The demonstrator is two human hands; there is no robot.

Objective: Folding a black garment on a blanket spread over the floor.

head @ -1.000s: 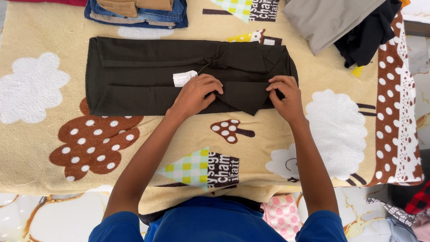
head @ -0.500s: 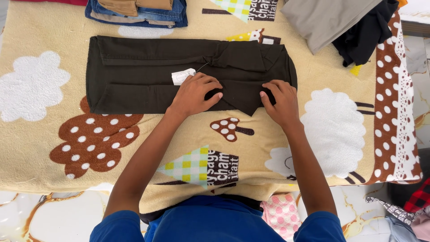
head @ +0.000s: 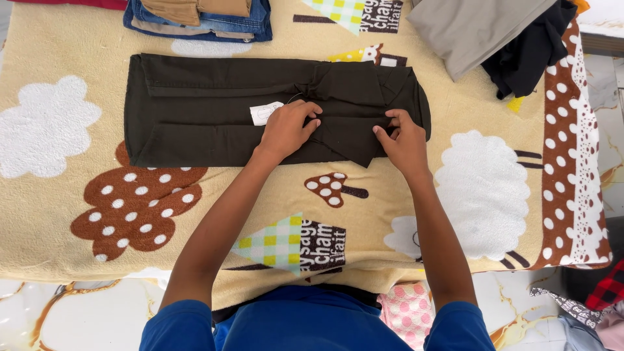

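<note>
- The left hand [head: 286,130] lies knuckles-up on the middle of the dark folded trousers [head: 214,110], fingers curled together and pinching a ridge of cloth just right of a small white tag [head: 265,113].
- The right hand [head: 404,138] rests near the right end of the same garment, fingertips pressed down on the fabric edge and thumb tucked under; whether it truly grips the cloth or only pins it, I cannot tell.
- The trousers stretch left to right across the far half of a beige patterned blanket [head: 78,247], legs laid one on the other, with the bunched waist end between and beyond the two hands.
- To do this fold well, as I judge it, both hands should keep the cloth taut between them, so the crease runs straight, and the loose flap at the near edge should be flattened before anything is turned over.
- No boxes or baskets appear; the nearest thing to storage is a stack of folded jeans and tan trousers [head: 198,16] at the far edge, well apart from the hands.
- At the far right a grey garment [head: 468,29] and a black garment [head: 533,55] lie loose in a heap.
- Near right, off the blanket, bits of pink dotted cloth [head: 406,309] show.
</note>
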